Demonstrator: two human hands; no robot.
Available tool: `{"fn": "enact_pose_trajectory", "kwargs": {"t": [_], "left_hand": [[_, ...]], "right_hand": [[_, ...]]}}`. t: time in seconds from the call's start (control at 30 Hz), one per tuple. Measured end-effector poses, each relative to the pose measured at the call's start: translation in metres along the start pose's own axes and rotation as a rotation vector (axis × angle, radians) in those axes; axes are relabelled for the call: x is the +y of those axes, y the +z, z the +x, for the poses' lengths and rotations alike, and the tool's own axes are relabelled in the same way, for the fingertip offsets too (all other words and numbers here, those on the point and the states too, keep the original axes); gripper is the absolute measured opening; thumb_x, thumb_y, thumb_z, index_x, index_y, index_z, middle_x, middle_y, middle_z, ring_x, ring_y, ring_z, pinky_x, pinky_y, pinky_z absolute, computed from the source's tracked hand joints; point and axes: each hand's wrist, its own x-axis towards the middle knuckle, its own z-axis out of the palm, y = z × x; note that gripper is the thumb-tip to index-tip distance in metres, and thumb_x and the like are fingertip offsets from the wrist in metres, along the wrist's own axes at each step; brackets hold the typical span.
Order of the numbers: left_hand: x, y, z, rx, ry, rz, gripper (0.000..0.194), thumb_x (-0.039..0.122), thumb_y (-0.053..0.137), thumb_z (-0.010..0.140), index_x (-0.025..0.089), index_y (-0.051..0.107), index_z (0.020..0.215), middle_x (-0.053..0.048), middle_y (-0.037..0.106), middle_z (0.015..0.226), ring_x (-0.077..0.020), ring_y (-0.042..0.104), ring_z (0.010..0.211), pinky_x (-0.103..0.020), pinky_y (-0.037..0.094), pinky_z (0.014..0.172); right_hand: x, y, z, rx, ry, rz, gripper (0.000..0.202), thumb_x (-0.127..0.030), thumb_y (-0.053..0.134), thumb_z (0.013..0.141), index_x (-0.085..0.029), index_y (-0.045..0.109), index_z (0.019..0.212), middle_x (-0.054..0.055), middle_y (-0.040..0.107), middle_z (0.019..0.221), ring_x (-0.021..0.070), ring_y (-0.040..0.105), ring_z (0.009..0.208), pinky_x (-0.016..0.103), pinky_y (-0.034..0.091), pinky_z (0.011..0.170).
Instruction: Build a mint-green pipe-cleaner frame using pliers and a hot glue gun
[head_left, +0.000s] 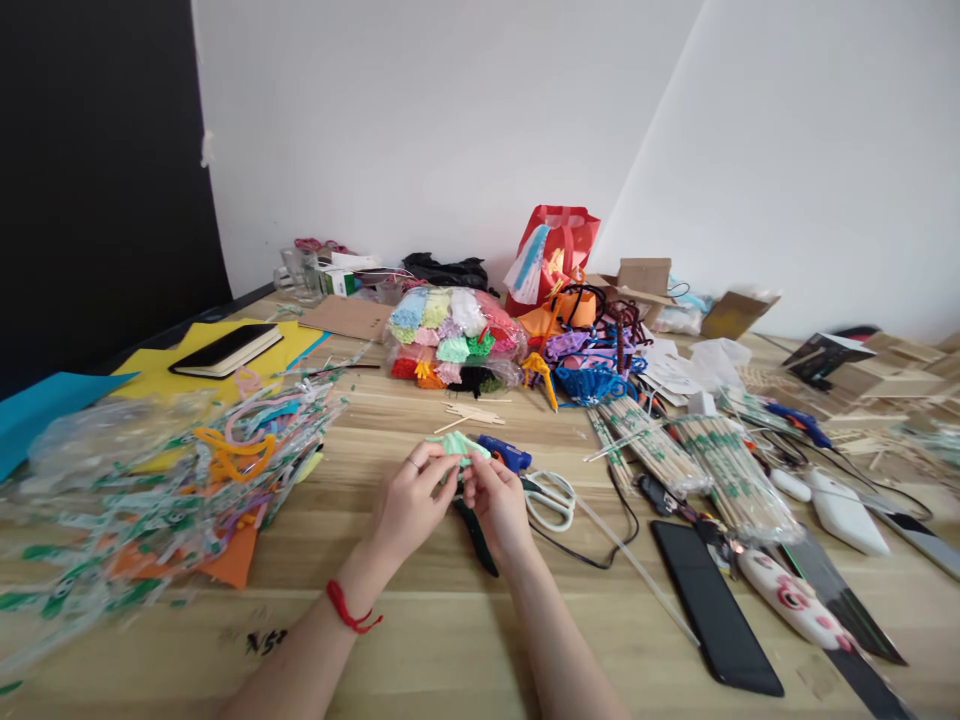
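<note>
"On the counter (442, 660) or above it, where was the workpiece?" asked the inspector.

"Just above the counter, near its middle," I replied. "It was a small mint-green piece (456, 445). My left hand (409, 505) pinched it from the left; my right hand (499, 508) pinched its lower right part. Both hands were narrow, fingertips close together, covering the lower edge."

"State the progress."

"As I judged it, handling was under way. The piece looked gathered or folded and had not been set down. Whether its shaping was complete could not be determined, because my fingers hid part of it. No second mint-green piece of that form lay loose beside it. The blue glue gun (506, 453) lay just beyond my right hand, and the white-handled scissors (551, 500) lay to its right; neither was gripped. A clear bag of coloured bundles (454, 340) sat farther back, well filled."

"Which markings were legible?"

"Black handwriting (266, 641) was present on the counter, left of my left forearm. It resembled '25' plus a further sign; I could not confirm the reading. The wrapped stick bundles (739, 480) carried green print, too small to read. The green-and-white box (340, 283) at the back showed no legible label. No brand name could be confirmed."
</note>
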Motion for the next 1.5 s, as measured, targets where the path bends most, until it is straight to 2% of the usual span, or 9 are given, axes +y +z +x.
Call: {"fn": "enact_pose_trajectory", "kwargs": {"t": [0.23, 0.4, 0.57, 0.87, 1.03, 1.2, 1.3, 1.4, 1.5], "left_hand": [[-0.002, 0.0, 0.0, 0.117, 0.052, 0.043, 0.018, 0.019, 0.056, 0.084, 0.022, 0.068, 0.097, -0.004, 0.064, 0.09, -0.012, 0.063, 0.072, -0.022, 0.052, 0.067], [-0.004, 0.001, -0.001, 0.126, 0.08, 0.067, 0.019, 0.018, 0.057, 0.084, 0.024, 0.067, 0.099, -0.004, 0.064, 0.09, -0.0108, 0.062, 0.069, -0.022, 0.051, 0.065], [-0.003, 0.0, 0.0, 0.122, 0.101, 0.11, 0.018, 0.018, 0.057, 0.083, 0.022, 0.066, 0.098, -0.005, 0.064, 0.09, -0.0152, 0.063, 0.08, -0.026, 0.052, 0.073], [-0.006, 0.001, 0.0, 0.119, 0.034, 0.192, 0.014, 0.02, 0.055, 0.084, 0.021, 0.065, 0.094, -0.006, 0.064, 0.089, -0.0178, 0.062, 0.082, -0.029, 0.049, 0.076], [-0.012, -0.003, 0.003, 0.121, -0.011, 0.213, 0.014, 0.02, 0.053, 0.085, 0.019, 0.064, 0.094, -0.008, 0.063, 0.092, -0.0196, 0.06, 0.084, -0.032, 0.048, 0.077], [-0.016, -0.008, 0.007, 0.112, -0.106, 0.158, 0.016, 0.02, 0.047, 0.088, 0.018, 0.062, 0.094, -0.01, 0.061, 0.097, -0.0221, 0.058, 0.09, -0.035, 0.047, 0.081], [-0.018, -0.011, 0.011, 0.187, -0.206, 0.003, 0.016, 0.02, 0.044, 0.089, 0.018, 0.06, 0.092, -0.009, 0.06, 0.094, -0.0208, 0.057, 0.09, -0.035, 0.048, 0.081], [-0.023, -0.011, 0.013, 0.29, -0.355, -0.198, 0.013, 0.024, 0.047, 0.086, 0.018, 0.059, 0.088, -0.007, 0.059, 0.092, -0.0181, 0.058, 0.083, -0.031, 0.05, 0.075], [-0.029, -0.008, 0.013, 0.334, -0.557, -0.426, 0.016, 0.03, 0.053, 0.081, 0.017, 0.059, 0.086, -0.007, 0.06, 0.091, -0.0175, 0.06, 0.081, -0.03, 0.051, 0.071]], "right_hand": [[-0.003, 0.003, -0.003, -0.003, 0.07, 0.06, 0.022, -0.034, 0.075, 0.068, -0.015, 0.067, 0.061, -0.002, 0.058, 0.053, 0.0038, 0.04, 0.039, 0.018, 0.029, 0.037], [-0.004, 0.002, -0.002, 0.001, 0.131, 0.105, 0.021, -0.033, 0.074, 0.07, -0.016, 0.066, 0.06, -0.003, 0.054, 0.048, 0.0042, 0.038, 0.039, 0.018, 0.027, 0.037], [-0.005, 0.002, -0.003, -0.01, 0.165, 0.143, 0.021, -0.032, 0.074, 0.07, -0.015, 0.065, 0.061, -0.003, 0.054, 0.05, 0.0038, 0.036, 0.039, 0.017, 0.028, 0.037], [-0.01, 0.008, -0.008, -0.026, 0.179, 0.128, 0.019, -0.032, 0.073, 0.069, -0.014, 0.066, 0.065, -0.002, 0.06, 0.06, 0.0034, 0.037, 0.04, 0.017, 0.031, 0.036], [-0.008, 0.009, -0.008, -0.058, 0.154, 0.011, 0.024, -0.035, 0.073, 0.069, -0.012, 0.07, 0.074, 0.0, 0.063, 0.062, 0.0029, 0.039, 0.037, 0.017, 0.026, 0.032], [-0.005, 0.008, -0.01, -0.079, 0.053, -0.096, 0.029, -0.04, 0.068, 0.073, -0.011, 0.07, 0.073, 0.0, 0.061, 0.056, 0.0042, 0.044, 0.036, 0.017, 0.027, 0.033], [-0.005, 0.008, -0.012, -0.101, 0.012, -0.128, 0.029, -0.041, 0.066, 0.075, -0.012, 0.069, 0.074, -0.001, 0.061, 0.056, 0.0048, 0.045, 0.037, 0.017, 0.03, 0.035], [-0.005, 0.008, -0.012, -0.118, -0.005, -0.167, 0.032, -0.043, 0.066, 0.074, -0.012, 0.069, 0.071, -0.001, 0.06, 0.052, 0.0056, 0.044, 0.036, 0.018, 0.032, 0.036], [-0.003, 0.008, -0.011, -0.131, -0.008, -0.225, 0.034, -0.046, 0.065, 0.075, -0.012, 0.068, 0.069, -0.001, 0.059, 0.05, 0.0058, 0.045, 0.036, 0.018, 0.033, 0.036]]}}
